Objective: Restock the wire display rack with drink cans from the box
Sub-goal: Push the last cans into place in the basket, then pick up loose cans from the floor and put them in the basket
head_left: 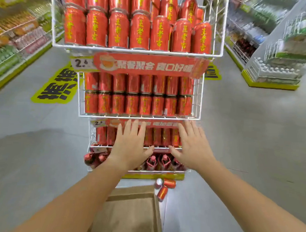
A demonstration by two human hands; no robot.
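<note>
A white wire display rack [197, 103] stands in front of me, its tiers packed with red drink cans [118, 29] with yellow lettering. My left hand [130, 146] and my right hand [192, 148] are both stretched out flat in front of the third tier, fingers straight, holding nothing. A brown cardboard box [129, 212] sits on the floor below my arms. Three loose red cans [164, 188] lie on the floor between the box and the rack's foot. The bottom tier holds red bottles [157, 162].
Grey floor spreads to both sides of the rack, with yellow-green floor stickers [54, 88] at its left. Store shelving [16, 38] lines the left aisle, and a stacked pallet display [275, 71] stands at the right.
</note>
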